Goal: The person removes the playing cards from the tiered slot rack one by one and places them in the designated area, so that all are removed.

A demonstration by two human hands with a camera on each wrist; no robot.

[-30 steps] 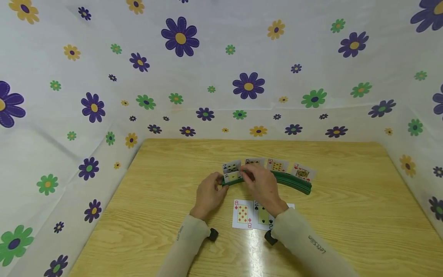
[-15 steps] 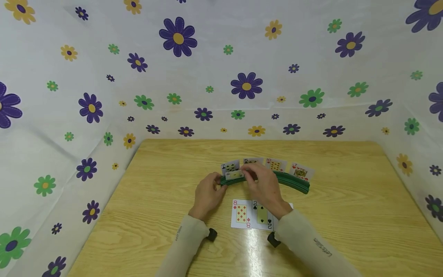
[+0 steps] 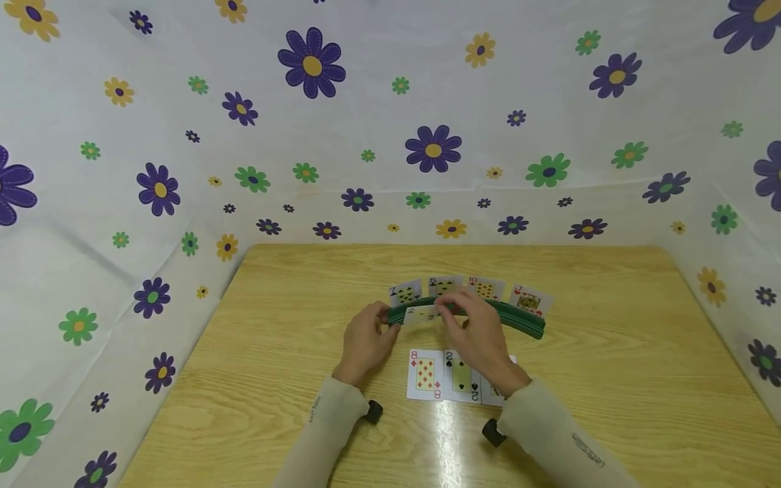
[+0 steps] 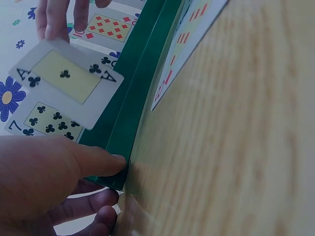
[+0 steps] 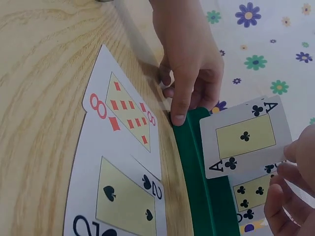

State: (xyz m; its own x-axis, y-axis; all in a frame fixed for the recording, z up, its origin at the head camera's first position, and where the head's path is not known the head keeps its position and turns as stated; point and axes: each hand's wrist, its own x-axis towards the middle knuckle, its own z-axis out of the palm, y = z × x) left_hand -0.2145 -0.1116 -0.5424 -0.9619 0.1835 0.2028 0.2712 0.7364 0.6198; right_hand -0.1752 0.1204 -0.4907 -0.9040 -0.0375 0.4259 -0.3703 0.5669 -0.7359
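My left hand (image 3: 366, 342) grips the left end of a curved green card holder (image 3: 521, 320), its thumb on the near side. Between thumb and fingers, my right hand (image 3: 481, 333) pinches an ace of clubs (image 5: 246, 135) by one end. That ace is tilted just in front of the holder; in the left wrist view it overlaps the seven of clubs (image 4: 54, 120). Standing in the holder are the seven, a black five (image 3: 444, 285), a ten of diamonds (image 3: 486, 289) and a red jack (image 3: 529, 300). The right hand partly hides the five and ten.
Face up on the wooden table (image 3: 274, 420), nearer the person, lie an eight of diamonds (image 3: 425, 375), a two of spades (image 3: 462, 377) and a third card (image 3: 493, 394) mostly covered by the right forearm. A flower-patterned cloth (image 3: 366, 135) surrounds the table.
The ace of clubs has shifted right and toward the person, away from the seven, with the right hand. My left hand keeps its grip on the holder's end.
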